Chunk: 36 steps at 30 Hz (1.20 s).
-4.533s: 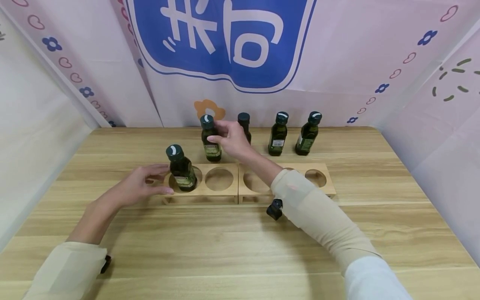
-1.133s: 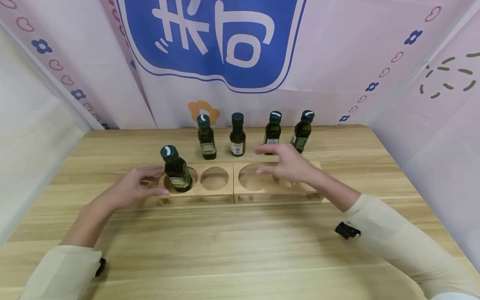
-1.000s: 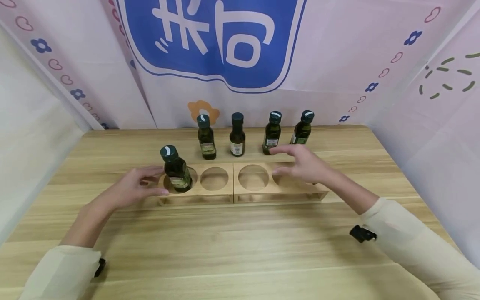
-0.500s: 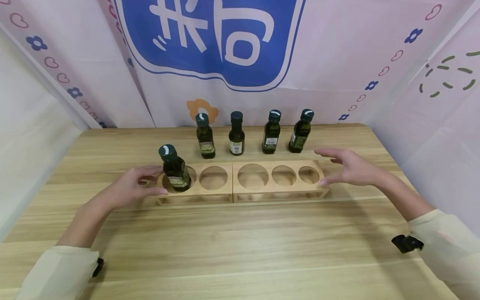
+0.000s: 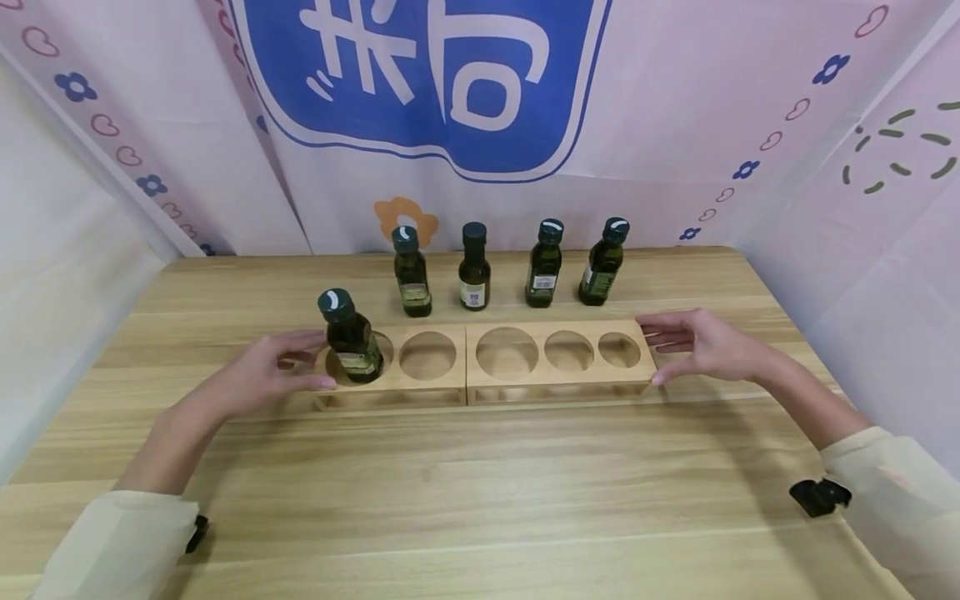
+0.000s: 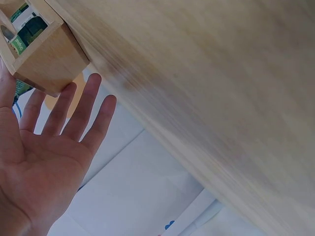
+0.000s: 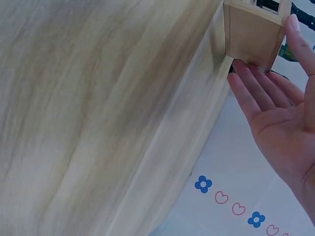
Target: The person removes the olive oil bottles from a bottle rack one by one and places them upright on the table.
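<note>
Two light wooden bottle racks stand end to end: the left rack (image 5: 392, 385) and the right rack (image 5: 540, 380), with round holes in their tops. A dark green bottle (image 5: 354, 343) sits upright in the leftmost hole. My left hand (image 5: 258, 375) is at the left rack's outer end, thumb by the front corner and long fingers toward the back; the left wrist view shows those fingers straight and spread. At the opposite end, my right hand (image 5: 712, 348) has its thumb at the front corner, with its extended fingers behind the rack's end panel (image 7: 251, 37).
Behind the racks stand several dark green bottles: one with a tan label (image 5: 413, 283), a slimmer one (image 5: 474, 275), and a pair at right, a bottle (image 5: 543, 275) beside another (image 5: 600, 271). A printed cloth (image 5: 637, 125) hangs behind the wooden table (image 5: 450, 492).
My right hand has left the back row's second bottle from the left, moved right across the racks and come to the right rack's end. My left hand has stayed at the left end.
</note>
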Each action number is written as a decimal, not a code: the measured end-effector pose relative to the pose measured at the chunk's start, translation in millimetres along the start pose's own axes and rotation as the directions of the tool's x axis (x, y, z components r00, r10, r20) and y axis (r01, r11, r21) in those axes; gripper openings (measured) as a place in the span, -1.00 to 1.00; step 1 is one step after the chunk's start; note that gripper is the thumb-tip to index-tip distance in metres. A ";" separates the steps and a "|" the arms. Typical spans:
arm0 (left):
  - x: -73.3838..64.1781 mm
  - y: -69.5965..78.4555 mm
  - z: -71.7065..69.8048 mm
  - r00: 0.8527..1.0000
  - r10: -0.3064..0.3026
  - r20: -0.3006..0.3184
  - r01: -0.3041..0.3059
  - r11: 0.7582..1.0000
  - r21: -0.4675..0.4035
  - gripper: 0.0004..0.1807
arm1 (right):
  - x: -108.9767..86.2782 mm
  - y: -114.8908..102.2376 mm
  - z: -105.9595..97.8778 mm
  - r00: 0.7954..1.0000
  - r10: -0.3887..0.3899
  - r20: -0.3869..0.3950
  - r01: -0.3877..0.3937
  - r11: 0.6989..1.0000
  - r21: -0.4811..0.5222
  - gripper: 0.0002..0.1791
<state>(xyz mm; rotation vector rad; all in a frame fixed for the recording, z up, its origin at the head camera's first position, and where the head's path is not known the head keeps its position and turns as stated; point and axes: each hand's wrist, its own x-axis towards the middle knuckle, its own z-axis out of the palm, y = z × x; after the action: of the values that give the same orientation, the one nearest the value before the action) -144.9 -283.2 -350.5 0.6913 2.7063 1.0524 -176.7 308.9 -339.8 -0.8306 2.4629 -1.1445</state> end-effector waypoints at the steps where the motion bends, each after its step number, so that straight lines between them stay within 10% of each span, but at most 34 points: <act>1: 0.0 0.4 -0.1 1.000 -0.003 0.001 0.003 1.000 0.000 -0.29 | 0.1 0.6 0.3 1.000 -0.002 -0.005 0.002 1.000 0.003 -0.08; 36: 3.1 8.5 -7.0 1.000 0.010 -0.006 -0.009 0.999 0.039 -0.29 | -0.2 1.7 1.9 0.998 0.053 -0.045 -0.054 0.998 -0.025 -0.13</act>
<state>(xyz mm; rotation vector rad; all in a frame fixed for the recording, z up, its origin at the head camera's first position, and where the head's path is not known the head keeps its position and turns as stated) -146.7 -280.4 -339.5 0.7092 2.7378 1.0082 -176.3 308.8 -342.3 -0.7492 2.5259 -1.1255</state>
